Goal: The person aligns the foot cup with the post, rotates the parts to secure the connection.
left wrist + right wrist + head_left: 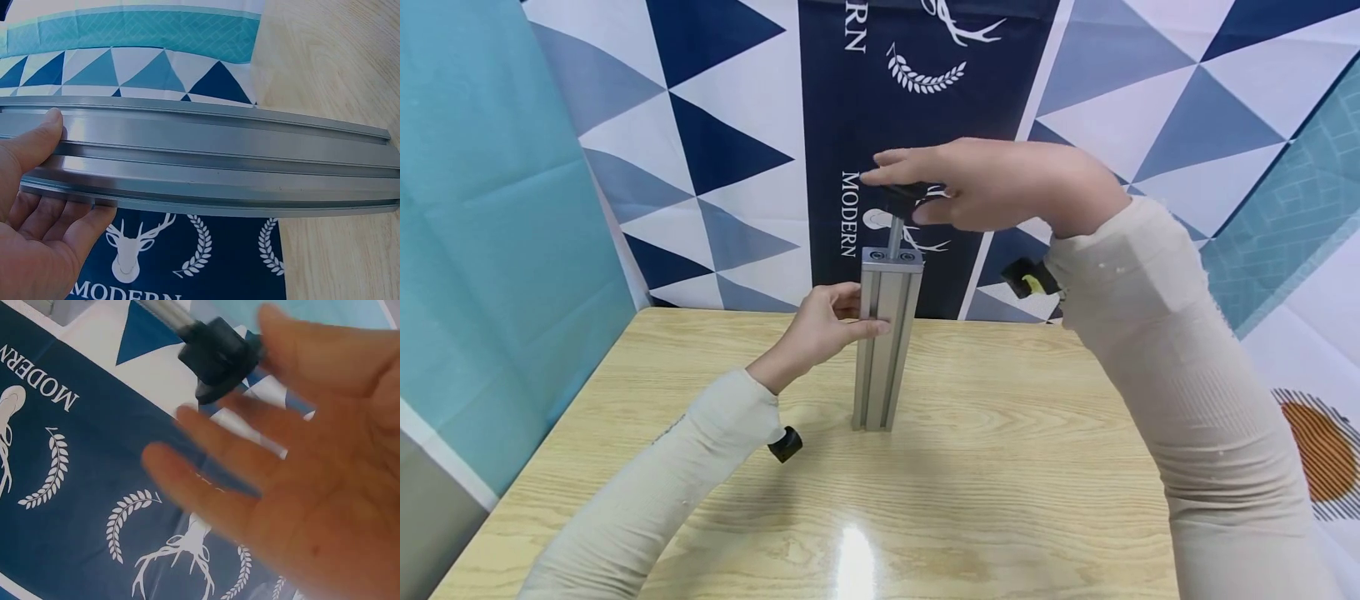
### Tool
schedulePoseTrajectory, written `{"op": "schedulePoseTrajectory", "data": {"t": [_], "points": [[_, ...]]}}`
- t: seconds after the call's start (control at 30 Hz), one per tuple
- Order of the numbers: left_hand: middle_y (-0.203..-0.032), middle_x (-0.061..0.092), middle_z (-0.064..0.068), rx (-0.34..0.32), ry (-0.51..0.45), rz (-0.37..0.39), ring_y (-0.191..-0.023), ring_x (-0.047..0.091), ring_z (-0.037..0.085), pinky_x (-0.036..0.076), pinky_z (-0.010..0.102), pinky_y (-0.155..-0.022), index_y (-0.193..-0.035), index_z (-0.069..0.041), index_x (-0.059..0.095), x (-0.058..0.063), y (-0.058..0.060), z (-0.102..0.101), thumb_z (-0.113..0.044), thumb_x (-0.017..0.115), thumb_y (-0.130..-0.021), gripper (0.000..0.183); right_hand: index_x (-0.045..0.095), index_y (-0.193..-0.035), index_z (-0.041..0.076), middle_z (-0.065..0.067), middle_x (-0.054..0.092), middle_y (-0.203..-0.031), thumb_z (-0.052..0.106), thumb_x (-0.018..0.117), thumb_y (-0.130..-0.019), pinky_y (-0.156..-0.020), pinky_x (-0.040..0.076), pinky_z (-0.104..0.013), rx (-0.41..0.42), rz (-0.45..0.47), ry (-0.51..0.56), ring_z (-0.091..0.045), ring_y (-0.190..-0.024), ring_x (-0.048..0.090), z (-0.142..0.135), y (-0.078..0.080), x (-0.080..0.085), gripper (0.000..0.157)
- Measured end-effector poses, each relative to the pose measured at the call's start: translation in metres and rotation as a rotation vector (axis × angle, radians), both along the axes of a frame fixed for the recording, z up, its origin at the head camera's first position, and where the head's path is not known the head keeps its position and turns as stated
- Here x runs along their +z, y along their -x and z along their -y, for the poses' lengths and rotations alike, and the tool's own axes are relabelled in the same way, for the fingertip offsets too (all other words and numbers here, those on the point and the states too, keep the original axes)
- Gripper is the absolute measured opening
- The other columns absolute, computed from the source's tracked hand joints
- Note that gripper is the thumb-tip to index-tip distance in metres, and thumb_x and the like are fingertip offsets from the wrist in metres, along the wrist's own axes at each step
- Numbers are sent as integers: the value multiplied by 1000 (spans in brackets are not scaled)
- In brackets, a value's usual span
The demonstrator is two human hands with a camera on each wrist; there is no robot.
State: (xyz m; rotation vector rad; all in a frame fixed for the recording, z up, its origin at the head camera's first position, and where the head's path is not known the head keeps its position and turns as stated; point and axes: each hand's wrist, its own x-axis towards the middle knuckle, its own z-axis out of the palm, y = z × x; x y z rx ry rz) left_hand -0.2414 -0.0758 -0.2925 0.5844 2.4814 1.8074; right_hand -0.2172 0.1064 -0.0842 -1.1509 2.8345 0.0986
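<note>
A silvery metal profile (877, 383) stands upright on the table (1015, 467), its long, straight faces cut by lengthwise grooves. A flat end plate (891, 266) with two dark recessed bolts caps it, and a smooth, round rod (895, 240) rises from that plate to a dark, flared knob (219, 359). The left hand (822, 330) grips the profile's upper part, thumb on the near face, fingers around the side. The right hand (996, 179) is wide, fingers extended over the knob and thumb beside it; blur hides whether they touch. The table has pale wood grain; behind hangs creased cloth (730, 142) printed with blue, grey and white triangles.
</note>
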Motion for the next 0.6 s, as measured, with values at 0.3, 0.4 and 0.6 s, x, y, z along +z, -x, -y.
{"op": "schedulePoseTrajectory", "data": {"t": [0.3,0.4,0.6], "points": [[-109,69,6,-6,-14,-2,-98,64,18,52,33,-86,-125,-9,62,0,-1,0,-15,76,-83,45,74,-103,6,-6,62,-75,34,61,-94,-58,42,-30,-106,-238,188,-20,-62,52,12,4,-10,33],[-109,69,6,-13,-16,3,-99,65,18,52,33,-87,-125,-9,62,0,0,0,-14,76,-83,45,72,-74,8,-3,50,-57,46,64,-89,-53,40,-29,-211,-280,264,-18,-55,49,17,5,-14,42],[-111,69,7,-34,-33,6,-101,64,19,51,34,-88,-127,-9,61,-2,2,0,-14,76,-83,46,66,-66,7,-1,44,-53,48,66,-86,-49,35,-28,-276,-288,305,-17,-51,45,19,8,-17,46]]}}
